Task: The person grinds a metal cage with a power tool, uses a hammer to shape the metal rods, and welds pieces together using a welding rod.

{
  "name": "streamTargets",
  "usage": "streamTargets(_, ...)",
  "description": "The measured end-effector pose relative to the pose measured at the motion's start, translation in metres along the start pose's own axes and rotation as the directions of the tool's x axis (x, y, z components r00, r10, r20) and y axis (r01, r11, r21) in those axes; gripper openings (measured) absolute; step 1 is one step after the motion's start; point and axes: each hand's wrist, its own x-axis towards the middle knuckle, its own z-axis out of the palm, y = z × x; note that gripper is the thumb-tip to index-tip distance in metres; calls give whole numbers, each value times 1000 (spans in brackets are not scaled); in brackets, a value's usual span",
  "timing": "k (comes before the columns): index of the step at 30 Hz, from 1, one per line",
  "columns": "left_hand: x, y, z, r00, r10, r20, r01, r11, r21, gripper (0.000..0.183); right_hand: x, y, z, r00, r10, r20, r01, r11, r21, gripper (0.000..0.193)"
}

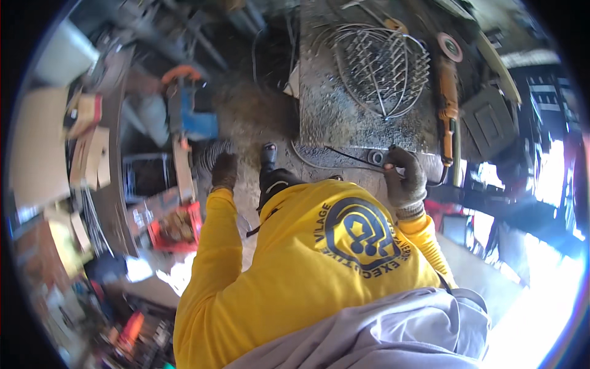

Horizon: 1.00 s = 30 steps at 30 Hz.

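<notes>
So right now the gloved right hand (405,178) is curled shut around a thin dark bent metal rod (353,158), pinching it at the near edge of the scuffed grey steel worktable (332,117). The rod runs left from the fist along that edge, and a small round metal washer-like ring (376,157) sits just beside the glove. The gloved left hand (224,171) hangs low off to the side with fingers loosely curled; I can't tell if it holds anything, looks empty to me.

My read: this is the pick-up or positioning stage of wirework, with the rod gripped but not yet set against anything. A next move would call for a firm grip and a lift clear of the table lip without snagging the ring.

Room-wise it's tight. A domed wire-mesh cage of welded rods (384,67) takes up the middle of the tabletop, and an orange-bodied angle grinder (448,98) lies along its right side, cable trailing near the right glove. Left of the table is dirt floor, with a blue and orange machine (187,111) and a red plastic crate (175,227) farther off, so that side is the freer one.
</notes>
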Motion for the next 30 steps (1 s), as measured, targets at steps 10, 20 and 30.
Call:
streamTargets(10,231,159,-247,786,364,-500,-605,619,-500,32,0,-89,84,924,354,-145,-358,934,3,32)
streamTargets(20,312,320,-304,454,874,-173,-873,475,111,26,-21,-101,99,728,569,-382,-626,779,-35,32)
streamTargets(30,327,334,-304,378,912,162,-917,344,202,35,-22,-101,97,650,633,-421,-700,715,-6,32)
